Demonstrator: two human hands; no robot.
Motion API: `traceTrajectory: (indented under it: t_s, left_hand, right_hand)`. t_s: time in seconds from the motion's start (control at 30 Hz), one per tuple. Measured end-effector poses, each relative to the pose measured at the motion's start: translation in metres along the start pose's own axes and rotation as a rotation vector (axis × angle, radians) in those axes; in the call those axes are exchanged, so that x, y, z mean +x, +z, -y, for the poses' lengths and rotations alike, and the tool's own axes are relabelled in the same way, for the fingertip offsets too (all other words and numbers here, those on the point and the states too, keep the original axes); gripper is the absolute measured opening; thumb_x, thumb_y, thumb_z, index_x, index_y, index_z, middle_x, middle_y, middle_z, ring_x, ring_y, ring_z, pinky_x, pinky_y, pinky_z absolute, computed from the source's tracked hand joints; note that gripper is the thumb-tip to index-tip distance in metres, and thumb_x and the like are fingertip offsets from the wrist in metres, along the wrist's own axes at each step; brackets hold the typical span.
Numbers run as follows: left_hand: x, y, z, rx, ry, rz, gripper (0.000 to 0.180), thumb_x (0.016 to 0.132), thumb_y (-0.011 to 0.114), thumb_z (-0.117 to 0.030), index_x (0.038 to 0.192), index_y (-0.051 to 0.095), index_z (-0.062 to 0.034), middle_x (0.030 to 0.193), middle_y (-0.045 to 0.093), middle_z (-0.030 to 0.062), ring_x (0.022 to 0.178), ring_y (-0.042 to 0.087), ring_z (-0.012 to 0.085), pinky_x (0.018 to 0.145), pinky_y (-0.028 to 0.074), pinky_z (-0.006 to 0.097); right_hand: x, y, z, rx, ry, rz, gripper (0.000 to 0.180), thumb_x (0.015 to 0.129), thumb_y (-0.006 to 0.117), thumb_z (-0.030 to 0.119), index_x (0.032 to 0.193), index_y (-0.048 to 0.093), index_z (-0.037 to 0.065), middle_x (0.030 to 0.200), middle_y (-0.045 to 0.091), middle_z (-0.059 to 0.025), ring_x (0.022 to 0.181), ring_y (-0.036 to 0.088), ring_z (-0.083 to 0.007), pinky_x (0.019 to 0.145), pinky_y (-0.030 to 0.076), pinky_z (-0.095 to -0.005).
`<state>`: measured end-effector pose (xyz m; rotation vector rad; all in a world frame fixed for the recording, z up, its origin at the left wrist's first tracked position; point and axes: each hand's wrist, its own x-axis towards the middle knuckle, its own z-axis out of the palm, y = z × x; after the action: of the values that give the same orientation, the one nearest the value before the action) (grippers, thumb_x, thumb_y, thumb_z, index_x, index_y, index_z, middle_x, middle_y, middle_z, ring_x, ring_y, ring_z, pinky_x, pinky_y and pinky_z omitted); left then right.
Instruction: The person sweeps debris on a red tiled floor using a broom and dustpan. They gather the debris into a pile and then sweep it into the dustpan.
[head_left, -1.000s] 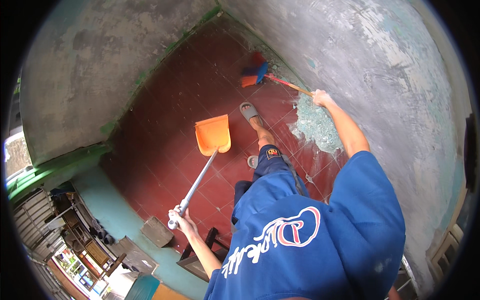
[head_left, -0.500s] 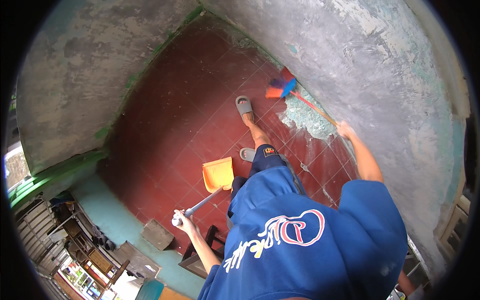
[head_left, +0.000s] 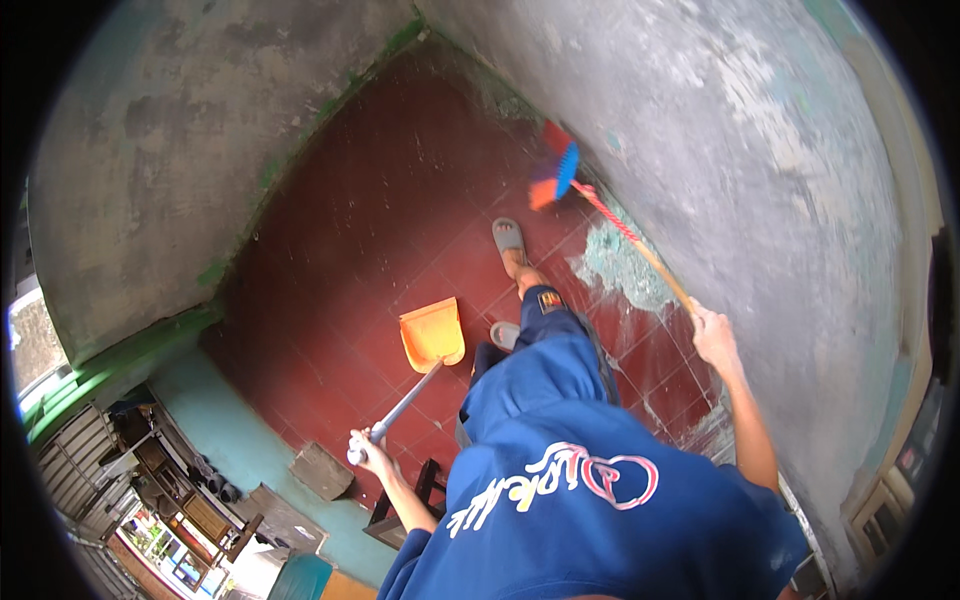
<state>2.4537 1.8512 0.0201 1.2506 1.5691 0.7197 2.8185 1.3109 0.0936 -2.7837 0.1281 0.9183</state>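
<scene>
My right hand (head_left: 714, 337) is wrapped round the wooden handle of a broom (head_left: 646, 250). The broom's red, blue and orange bristle head (head_left: 556, 176) is over the red tiled floor beside the right wall, slightly blurred. Between the broom head and my right hand, a heap of pale green-white paint flakes (head_left: 625, 265) lies along the wall's foot. In my left hand (head_left: 371, 452) is the grey handle of a dustpan (head_left: 432, 335). Its yellow-orange pan is at the floor left of my legs, and I make out no debris in it.
Patchy grey walls (head_left: 720, 150) meet in the far corner. My sandalled feet (head_left: 508, 237) stand mid-floor. A loose flat slab (head_left: 322, 471) lies by the pale blue ledge (head_left: 215, 400) at lower left, near a dark wooden frame (head_left: 405, 510). Flakes and white dust streak the tiles near my right arm.
The broom head has swung a little away from the wall, ahead of the flake heap. My right hand has moved slightly nearer my body. The dustpan remains in about the same place.
</scene>
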Motion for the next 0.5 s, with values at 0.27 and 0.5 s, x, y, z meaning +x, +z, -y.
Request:
traceTrajectory:
  t_s: [0.27,0.5]
  left_hand:
    - [0.003,0.065,-0.083,-0.095,-0.001,0.118,0.021,0.093,0.059,-0.029,0.091,0.047,-0.0113,0.091,0.050,0.0008,0.101,0.051,0.0162,0.093,0.047,0.050]
    - [-0.019,0.097,-0.127,-0.102,0.013,0.146,0.032,0.094,0.053,-0.042,0.099,0.044,-0.0113,0.099,0.051,0.0044,0.104,0.051,0.0204,0.095,0.047,0.049]
  right_hand:
    - [0.301,0.042,0.207,0.285,-0.411,-0.092,0.037,0.087,0.046,0.012,0.124,0.053,0.013,0.094,0.061,-0.0249,0.087,0.059,-0.0439,0.075,0.046,-0.0534]
    - [0.535,0.064,0.388,0.194,-0.237,0.044,0.035,0.085,0.050,0.014,0.117,0.059,0.003,0.113,0.061,-0.0235,0.107,0.058,-0.0404,0.090,0.048,-0.0478]
